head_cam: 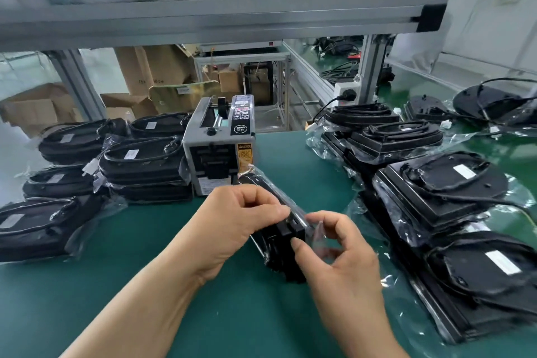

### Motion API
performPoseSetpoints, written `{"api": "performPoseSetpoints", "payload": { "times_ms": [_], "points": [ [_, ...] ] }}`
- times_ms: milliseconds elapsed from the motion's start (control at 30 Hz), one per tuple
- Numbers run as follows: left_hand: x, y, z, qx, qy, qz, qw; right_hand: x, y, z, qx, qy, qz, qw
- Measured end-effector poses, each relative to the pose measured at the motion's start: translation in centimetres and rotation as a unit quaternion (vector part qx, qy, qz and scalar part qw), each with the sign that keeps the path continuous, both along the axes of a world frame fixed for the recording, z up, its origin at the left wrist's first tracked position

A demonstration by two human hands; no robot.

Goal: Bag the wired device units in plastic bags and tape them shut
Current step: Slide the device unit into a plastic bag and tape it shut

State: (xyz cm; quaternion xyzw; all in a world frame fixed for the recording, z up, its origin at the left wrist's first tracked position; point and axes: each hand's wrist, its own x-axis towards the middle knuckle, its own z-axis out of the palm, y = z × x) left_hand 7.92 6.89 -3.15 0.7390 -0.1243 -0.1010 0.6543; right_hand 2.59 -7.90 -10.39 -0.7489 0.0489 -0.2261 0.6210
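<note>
The black wired device unit [286, 244] stands on edge inside a clear plastic bag [268, 183], just in front of the tape dispenser [218, 148] and held between both hands above the green mat [139, 270]. The left hand [241, 221] comes in from the near side with its forearm angled up. Its fingers curl over the unit's upper edge and the thumb presses the near face, so it grips the bagged unit. The right hand [343, 264] sits at the unit's near end, on the side away from the left hand. Its thumb and forefinger pinch a clear strip [319, 234] against the bag, and the other fingers curl loosely behind. Whether that strip is tape or the bag's own flap cannot be told. To the left of the dispenser lie stacks of bagged units [139, 160], each with its cable coiled on top and a white label. To the right of the dispenser more black units [441, 186] lie in a row on loose plastic. Behind the dispenser cardboard boxes [157, 67] stand on the floor, and above it runs an aluminium shelf rail [203, 23].
</note>
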Motion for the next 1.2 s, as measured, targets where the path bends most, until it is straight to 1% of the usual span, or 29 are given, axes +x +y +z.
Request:
{"api": "performPoseSetpoints", "payload": {
  "times_ms": [67,233,467,833,1000,1200],
  "points": [
    [0.0,-0.3,-0.1,0.024,0.004,0.003,1.0,0.0,0.1,-0.1,0.0,-0.001,-0.004,1.0],
    [0.0,-0.7,-0.8,0.035,0.027,0.022,0.999,-0.1,0.4,-0.2,-0.002,0.002,-0.006,1.0],
    [0.1,-0.8,-1.0,0.056,0.015,0.051,0.997,-0.2,0.4,-0.1,0.003,-0.003,0.004,1.0],
    [-0.6,-1.2,-1.5,0.088,-0.035,0.102,0.99,-0.3,0.5,0.0,-0.002,-0.015,0.003,1.0],
    [-0.4,-1.1,-1.5,0.098,-0.042,0.103,0.989,-0.2,0.4,-0.1,-0.001,-0.01,0.002,1.0],
    [-0.3,-1.1,-1.5,0.081,-0.032,0.091,0.992,-0.2,0.4,0.0,-0.009,-0.011,0.002,1.0]
  ]
}}
